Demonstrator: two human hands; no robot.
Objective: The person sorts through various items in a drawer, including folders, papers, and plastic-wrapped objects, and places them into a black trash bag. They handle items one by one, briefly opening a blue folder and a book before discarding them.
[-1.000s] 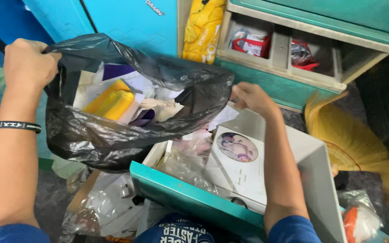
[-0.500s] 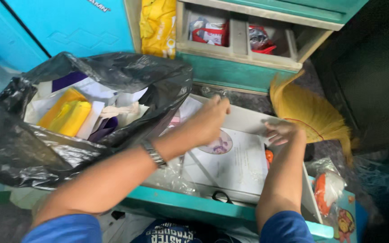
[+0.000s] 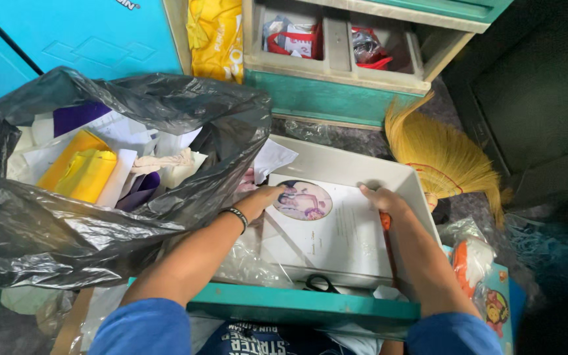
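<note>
A white book-like album (image 3: 333, 227) with a round picture on its cover lies in a pulled-out grey drawer (image 3: 346, 163) with a teal front. My left hand (image 3: 258, 198) grips the album's left edge beside the picture. At the album's right edge my right hand (image 3: 382, 200) holds on, next to a thin orange object (image 3: 386, 240). A black plastic bag (image 3: 159, 204) full of papers and yellow items stands open just left of the drawer, touching my left forearm.
Black scissors (image 3: 320, 284) and clear plastic wrap (image 3: 248, 263) lie in the drawer's near end. A yellow broom head (image 3: 438, 154) lies on the floor to the right. Behind stands a teal cabinet with an open compartment (image 3: 336, 46) holding red packets, and a yellow bag (image 3: 215, 36).
My left hand let go of the black bag's rim and came down into the drawer. Both hands moved onto the white album's edges. The bag now stands open on its own.
</note>
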